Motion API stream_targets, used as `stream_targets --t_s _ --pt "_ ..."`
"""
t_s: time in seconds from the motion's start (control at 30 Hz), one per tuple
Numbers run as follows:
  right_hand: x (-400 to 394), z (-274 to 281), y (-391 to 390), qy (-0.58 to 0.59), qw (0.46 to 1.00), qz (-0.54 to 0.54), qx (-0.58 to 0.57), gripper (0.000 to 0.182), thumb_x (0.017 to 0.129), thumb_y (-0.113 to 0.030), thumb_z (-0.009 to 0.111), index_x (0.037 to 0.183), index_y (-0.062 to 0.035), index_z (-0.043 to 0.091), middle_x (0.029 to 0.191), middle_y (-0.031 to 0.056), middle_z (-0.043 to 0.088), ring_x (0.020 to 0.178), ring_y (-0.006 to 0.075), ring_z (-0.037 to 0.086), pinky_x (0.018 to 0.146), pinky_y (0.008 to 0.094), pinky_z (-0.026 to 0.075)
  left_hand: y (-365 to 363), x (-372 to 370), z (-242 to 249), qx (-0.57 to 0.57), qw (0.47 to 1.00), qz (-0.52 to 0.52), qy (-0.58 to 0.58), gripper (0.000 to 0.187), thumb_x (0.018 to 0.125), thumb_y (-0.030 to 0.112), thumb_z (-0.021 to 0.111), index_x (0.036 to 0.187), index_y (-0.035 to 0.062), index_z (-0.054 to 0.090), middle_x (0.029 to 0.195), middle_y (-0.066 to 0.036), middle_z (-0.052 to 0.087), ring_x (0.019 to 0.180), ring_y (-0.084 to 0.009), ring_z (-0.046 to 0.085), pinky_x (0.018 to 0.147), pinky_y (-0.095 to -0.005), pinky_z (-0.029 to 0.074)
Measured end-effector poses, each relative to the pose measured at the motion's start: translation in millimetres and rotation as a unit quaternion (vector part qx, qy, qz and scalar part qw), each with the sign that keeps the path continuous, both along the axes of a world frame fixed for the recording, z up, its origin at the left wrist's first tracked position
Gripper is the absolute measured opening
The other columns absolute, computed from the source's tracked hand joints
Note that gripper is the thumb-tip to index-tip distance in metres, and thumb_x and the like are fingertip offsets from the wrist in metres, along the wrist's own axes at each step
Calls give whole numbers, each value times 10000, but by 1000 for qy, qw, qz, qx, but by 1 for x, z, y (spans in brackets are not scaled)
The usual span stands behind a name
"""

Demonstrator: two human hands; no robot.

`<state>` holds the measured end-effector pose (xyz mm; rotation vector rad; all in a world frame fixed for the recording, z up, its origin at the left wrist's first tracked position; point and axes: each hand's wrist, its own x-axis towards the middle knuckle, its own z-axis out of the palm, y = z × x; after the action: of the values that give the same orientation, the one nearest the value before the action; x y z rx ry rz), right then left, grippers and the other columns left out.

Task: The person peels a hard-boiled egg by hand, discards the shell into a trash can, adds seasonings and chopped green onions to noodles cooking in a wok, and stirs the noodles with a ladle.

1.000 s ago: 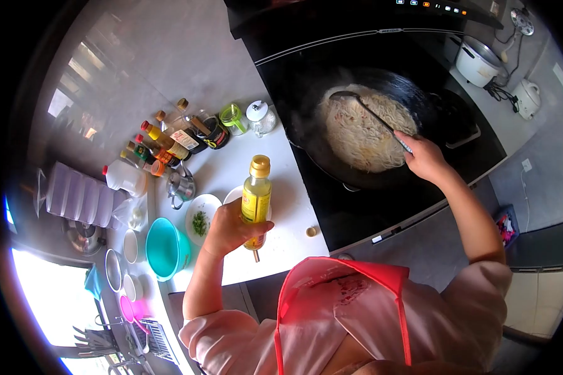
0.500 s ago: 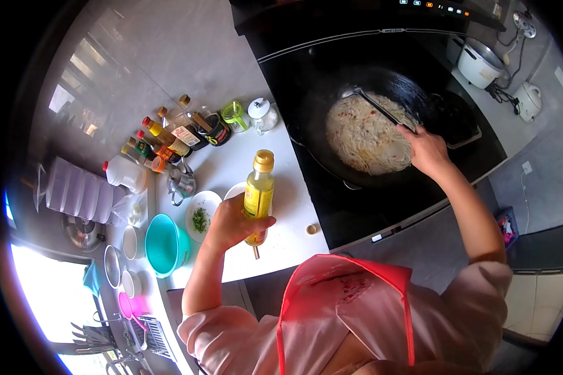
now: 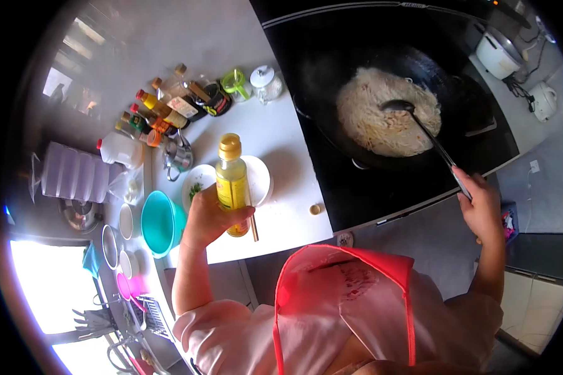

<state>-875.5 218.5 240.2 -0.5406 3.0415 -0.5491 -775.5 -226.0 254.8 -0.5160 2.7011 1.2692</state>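
Note:
My left hand (image 3: 207, 219) is wrapped round a bottle (image 3: 233, 187) with a yellow label and a gold cap, held upright over the white counter. Beside it lie a white dish (image 3: 261, 180), a thin brown stick (image 3: 254, 228) and a white plate (image 3: 205, 170) of chopped green herbs, partly hidden by the hand. My right hand (image 3: 483, 203) is closed on the handle end of a ladle (image 3: 433, 136). The ladle's dark bowl rests in pale, noodle-like food (image 3: 372, 103) with liquid, inside a black wok (image 3: 426, 65) on the stove.
Sauce bottles (image 3: 162, 109), a green-lidded jar (image 3: 235, 84) and a glass jar (image 3: 266, 84) line the wall. A teal basin (image 3: 159, 225) and a metal pot (image 3: 180, 154) stand left. A small round cap (image 3: 316, 209) lies near the stove. A white cooker (image 3: 497, 55) is at right.
My right hand has drawn back towards me and to the right, and the ladle's bowl has moved from the food's far edge into its middle. The bottle has shifted left. The view has tilted slightly.

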Motion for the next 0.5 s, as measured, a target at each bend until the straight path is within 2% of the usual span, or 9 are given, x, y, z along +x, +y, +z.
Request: stream_targets --t_s 0.03,0.1,0.13,0.17,0.23,0.3,0.37,0.47,0.5 --pt "2 -11 -3 -10 1000 5 1 509 713 3 596 1188 -172 546 858 149 545 741 345 566 656 393 467 -1 2 -1 1 1000 5 -10 375 625 190 766 930 36 612 809 -62 654 731 -151 629 700 -282 496" --pt "5 -33 -8 56 997 -4 45 488 717 -9 606 1179 -154 552 860 138 540 748 338 562 651 389 462 -5 5 -2 10 1000 16 -5 374 622 175 768 936 37 620 808 -59 654 735 -144 628 696 -289 501" --pt "6 -36 -13 110 991 29 65 451 726 -43 625 1165 -114 558 873 123 542 779 325 564 655 380 468 -6 6 -4 14 1000 9 2 388 623 157 766 961 35 620 823 -59 655 740 -142 628 691 -291 503" --pt "7 -35 -24 104 992 35 64 451 726 -43 625 1165 -114 558 873 123 542 779 325 564 655 380 468 -6 6 -3 14 1000 15 -4 388 623 157 766 961 35 620 823 -59 655 740 -142 628 691 -291 503" --pt "14 -30 -55 225 966 119 -38 395 733 -81 641 1122 -71 570 883 111 546 818 311 559 662 378 473 -2 6 0 8 1000 27 -11 393 623 141 763 972 31 618 840 -60 656 748 -144 630 693 -289 503" --pt "19 -58 -86 64 945 254 -196 331 738 -117 651 1061 -69 590 932 103 561 852 294 565 681 372 474 0 6 -3 5 999 41 -24 396 622 134 764 974 28 617 857 -64 657 753 -149 632 697 -287 504" --pt "23 -112 -134 -56 933 265 -239 248 748 -142 648 982 -77 600 887 95 566 819 279 565 674 377 469 1 7 -8 9 999 39 3 410 621 158 767 982 36 617 840 -65 660 750 -151 634 695 -291 503" --pt "23 -173 -188 -92 933 295 -187 200 742 -159 649 922 -85 599 821 98 552 760 272 560 653 387 460 1 7 -10 -21 998 34 -45 423 618 194 770 983 43 617 819 -64 661 748 -152 636 694 -295 502" --pt "24 -182 -201 -33 937 312 -153 203 734 -162 651 909 -84 585 796 102 537 740 274 553 643 395 456 5 7 -6 -35 997 44 -58 423 619 228 769 969 44 617 797 -73 659 746 -158 639 695 -298 498"
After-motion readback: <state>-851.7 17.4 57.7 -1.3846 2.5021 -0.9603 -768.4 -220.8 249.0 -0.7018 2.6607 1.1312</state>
